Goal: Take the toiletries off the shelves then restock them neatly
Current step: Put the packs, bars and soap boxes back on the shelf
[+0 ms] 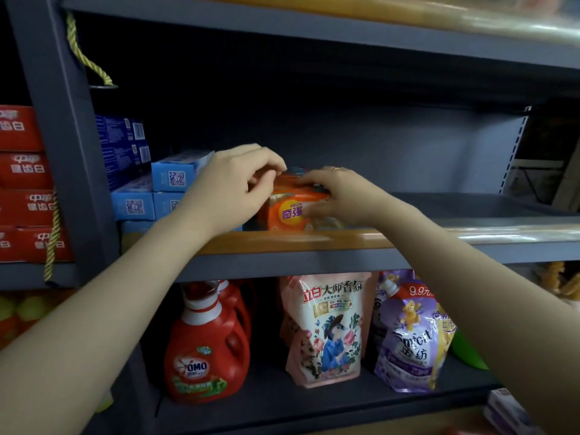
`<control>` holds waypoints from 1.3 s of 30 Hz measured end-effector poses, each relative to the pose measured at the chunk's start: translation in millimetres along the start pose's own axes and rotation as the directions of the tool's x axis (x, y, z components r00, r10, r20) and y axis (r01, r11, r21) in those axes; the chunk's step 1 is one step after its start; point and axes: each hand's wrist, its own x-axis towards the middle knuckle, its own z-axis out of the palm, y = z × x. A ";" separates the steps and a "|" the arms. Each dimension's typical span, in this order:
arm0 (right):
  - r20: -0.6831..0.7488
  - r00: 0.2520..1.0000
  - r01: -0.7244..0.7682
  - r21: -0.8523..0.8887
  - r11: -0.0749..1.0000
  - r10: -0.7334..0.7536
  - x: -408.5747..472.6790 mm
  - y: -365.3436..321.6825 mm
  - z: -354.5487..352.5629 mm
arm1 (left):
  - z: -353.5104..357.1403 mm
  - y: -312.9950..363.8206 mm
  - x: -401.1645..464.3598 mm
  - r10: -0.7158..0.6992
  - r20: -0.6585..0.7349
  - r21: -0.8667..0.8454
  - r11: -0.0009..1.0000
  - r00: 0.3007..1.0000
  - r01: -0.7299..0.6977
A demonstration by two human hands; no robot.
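An orange soap pack (287, 211) with a yellow disc and purple lettering stands on the middle shelf (470, 237), right behind its front lip. A second orange pack lies on top of it, mostly hidden by fingers. My left hand (233, 180) pinches the top pack's left end. My right hand (337, 196) grips the stack from the right, thumb on the front face and fingers over the top. Light blue toothpaste boxes (175, 174) are stacked just left of the packs, touching my left wrist.
Dark blue boxes (122, 146) stand behind the light blue ones. Red toothpaste boxes (25, 183) fill the neighbouring bay at left. Below stand a red OMO detergent bottle (207, 350), a pink refill pouch (324, 334) and a purple softener pouch (411, 340). A yellow rope (83, 54) hangs on the upright.
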 end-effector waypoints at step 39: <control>0.559 0.822 -0.023 -0.151 0.988 0.104 -320.7 56.2 150.4 | 186.9 171.0 -240.4 -0.161 0.907 -0.114 0.796 0.390 0.594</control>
